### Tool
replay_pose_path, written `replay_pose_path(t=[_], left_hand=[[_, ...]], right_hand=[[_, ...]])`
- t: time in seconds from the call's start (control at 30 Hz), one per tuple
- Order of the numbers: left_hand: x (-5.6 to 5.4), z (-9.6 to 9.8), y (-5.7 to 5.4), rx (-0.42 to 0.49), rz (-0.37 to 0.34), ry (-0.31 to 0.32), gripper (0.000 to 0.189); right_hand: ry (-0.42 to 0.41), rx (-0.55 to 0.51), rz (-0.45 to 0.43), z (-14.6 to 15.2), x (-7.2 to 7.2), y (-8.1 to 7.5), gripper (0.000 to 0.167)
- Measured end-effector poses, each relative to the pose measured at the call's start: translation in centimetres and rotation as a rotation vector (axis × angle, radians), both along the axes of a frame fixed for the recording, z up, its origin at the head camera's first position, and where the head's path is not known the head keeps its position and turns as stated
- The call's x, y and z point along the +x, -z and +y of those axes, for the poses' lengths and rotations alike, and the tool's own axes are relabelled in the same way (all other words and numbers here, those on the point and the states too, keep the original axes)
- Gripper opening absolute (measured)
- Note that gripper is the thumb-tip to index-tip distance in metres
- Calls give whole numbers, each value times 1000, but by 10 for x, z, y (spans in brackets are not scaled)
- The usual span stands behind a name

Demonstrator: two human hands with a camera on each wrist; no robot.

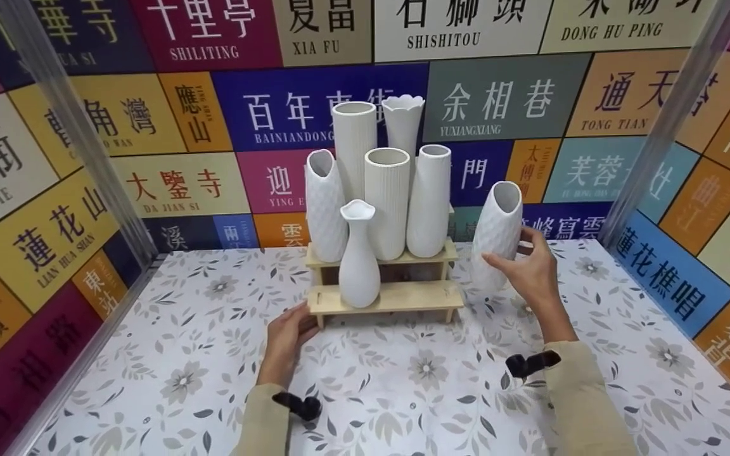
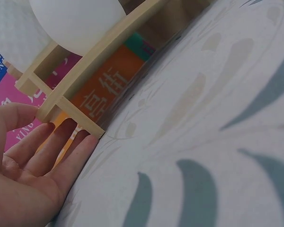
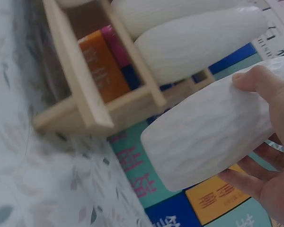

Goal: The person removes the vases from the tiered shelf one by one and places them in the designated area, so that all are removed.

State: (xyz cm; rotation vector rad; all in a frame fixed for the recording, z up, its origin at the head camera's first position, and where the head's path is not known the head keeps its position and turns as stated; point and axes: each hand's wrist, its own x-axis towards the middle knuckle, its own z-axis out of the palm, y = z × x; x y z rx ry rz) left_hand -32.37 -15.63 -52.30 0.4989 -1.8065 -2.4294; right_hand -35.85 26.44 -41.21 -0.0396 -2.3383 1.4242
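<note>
Over the flower-printed table (image 1: 365, 411), the left hand (image 1: 286, 335) has thumb and fingers closed lightly on the near left corner of the wooden tiered stand (image 1: 412, 297), presumably to steady it. A bud vase (image 1: 360, 275) sits on the low front step. Just beside the stand's right end, the right hand (image 1: 536, 269) grips a slant-mouthed textured vase (image 1: 489, 234), seemingly off the table. A tall ribbed vase (image 1: 353, 142) rises at the back, likely so shorter ones show.

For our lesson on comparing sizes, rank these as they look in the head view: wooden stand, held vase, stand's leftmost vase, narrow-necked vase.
1. Wooden stand
2. Held vase and leftmost vase: too alike to rank
3. Narrow-necked vase
</note>
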Motion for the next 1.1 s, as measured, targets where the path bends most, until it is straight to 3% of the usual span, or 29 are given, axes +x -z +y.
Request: replay_pose_path(t=[0.13,0.63,0.9,1.1], left_hand=[[-1,0,1,-22,-8,-3,42],[0,0,-1,-14,-5,12,41],[-3,0,1,1,-18,6,41],[-2,0,2,-9,-1,0,41]], right_hand=[[29,-25,-43,14,-8,7,93],[67,50,-129,68,-34,30,97],[74,49,-199,88,-37,46,101],[54,55,-187,98,-36,48,101]])
